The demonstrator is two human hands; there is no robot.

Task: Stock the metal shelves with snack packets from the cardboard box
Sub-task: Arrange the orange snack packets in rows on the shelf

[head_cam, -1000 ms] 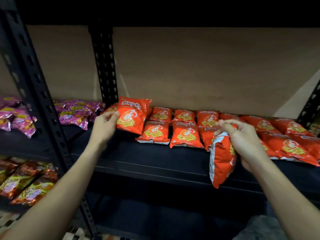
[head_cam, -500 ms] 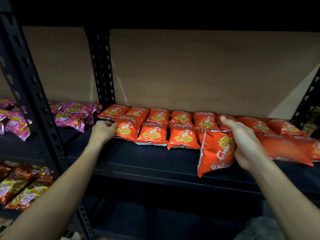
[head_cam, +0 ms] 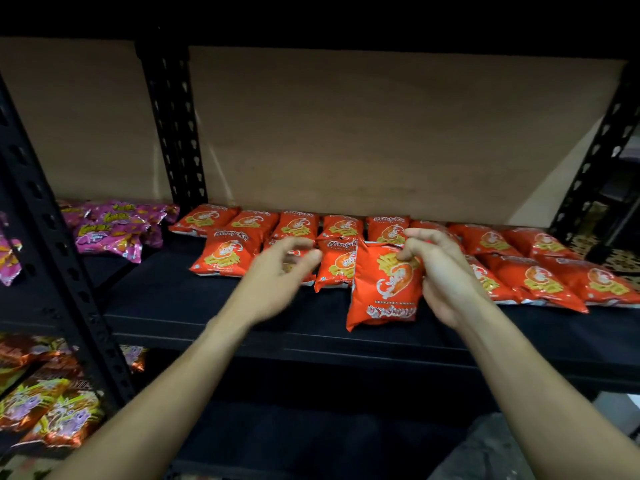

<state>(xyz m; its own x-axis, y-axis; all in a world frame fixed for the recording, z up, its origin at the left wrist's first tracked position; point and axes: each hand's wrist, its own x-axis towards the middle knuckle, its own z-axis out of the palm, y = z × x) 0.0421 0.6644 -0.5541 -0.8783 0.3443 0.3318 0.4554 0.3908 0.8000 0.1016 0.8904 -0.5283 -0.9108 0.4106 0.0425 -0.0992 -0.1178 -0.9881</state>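
Packet [head_cam: 386, 289] gripped by right hand [head_cam: 446, 271], upside-down.

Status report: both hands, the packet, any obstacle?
Left hand open, holds nothing, above front row. Right hand grips orange packet, print upside down, at shelf front. Spot behind packet hidden.

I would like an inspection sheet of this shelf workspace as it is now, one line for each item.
Surface: black metal shelf, dark and flat.
Job's things: orange snack packets lie in two rows along the back; held orange packet has its print upside down, in front of the rows; cardboard box not in view.
Clutter: nothing seen.
Grippers: right hand grips the held orange packet near its far end; left hand, blurred, fingers loosely curled, holds nothing.
Cables: nothing seen.
Surroundings: pink packets in the left bay; brown back board; black slotted upright; mixed packets on the lower left shelf.
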